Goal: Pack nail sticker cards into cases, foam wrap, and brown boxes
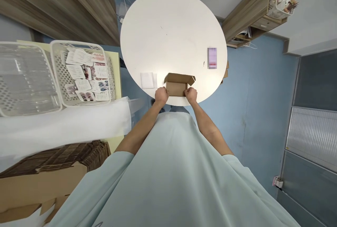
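A small brown cardboard box [177, 89] with its lid raised lies at the near edge of the round white table [171, 23]. My left hand [162, 96] is closed on the box's left near side, the fingers curled at its wall. On the right near side, my right hand [191, 95] grips the box in the same way. The visible inside of the box shows bare cardboard. Just left of it lies a flat white packet [148, 80], close to my left hand but apart from it.
A blurred purple rectangle [212, 58] lies on the table's right. To the left stand a white basket [107, 76] of small cards and packs, and a basket of clear plastic [28, 76]. Below them are a white sheet roll [79, 125] and stacked folded cardboard [68, 155].
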Tool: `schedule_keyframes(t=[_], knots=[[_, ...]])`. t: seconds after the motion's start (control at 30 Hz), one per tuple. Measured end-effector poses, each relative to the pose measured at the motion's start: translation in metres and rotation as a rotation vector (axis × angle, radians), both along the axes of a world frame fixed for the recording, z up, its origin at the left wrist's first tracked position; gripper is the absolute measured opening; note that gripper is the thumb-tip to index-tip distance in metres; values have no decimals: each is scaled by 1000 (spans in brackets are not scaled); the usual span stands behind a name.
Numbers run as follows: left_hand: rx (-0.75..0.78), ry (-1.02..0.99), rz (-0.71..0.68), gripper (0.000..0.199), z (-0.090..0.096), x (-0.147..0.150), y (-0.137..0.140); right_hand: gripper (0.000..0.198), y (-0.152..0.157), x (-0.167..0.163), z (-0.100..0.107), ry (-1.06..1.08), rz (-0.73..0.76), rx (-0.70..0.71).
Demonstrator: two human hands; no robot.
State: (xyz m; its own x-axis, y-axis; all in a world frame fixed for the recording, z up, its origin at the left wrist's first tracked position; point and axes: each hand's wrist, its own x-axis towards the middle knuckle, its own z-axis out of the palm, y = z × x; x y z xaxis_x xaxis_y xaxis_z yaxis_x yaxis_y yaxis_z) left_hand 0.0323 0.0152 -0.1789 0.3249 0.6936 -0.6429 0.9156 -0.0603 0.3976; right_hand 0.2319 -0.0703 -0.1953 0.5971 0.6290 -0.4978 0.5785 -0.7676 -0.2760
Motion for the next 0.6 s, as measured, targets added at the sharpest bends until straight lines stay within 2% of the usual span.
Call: schedule_keyframes(t=[0.13, 0.3, 0.4, 0.6], knots=[[-2, -69, 13, 35, 2, 1, 5, 38, 10, 8, 2, 12, 18, 33], [33, -100, 43, 37, 4, 5, 17, 32, 32, 20, 6, 58, 123, 69], [48, -92, 92, 36, 3, 14, 22, 24, 46, 33, 7, 82, 166, 106], [41, -73, 156, 33, -2, 35, 21, 24, 62, 64, 5, 151, 193, 123]])
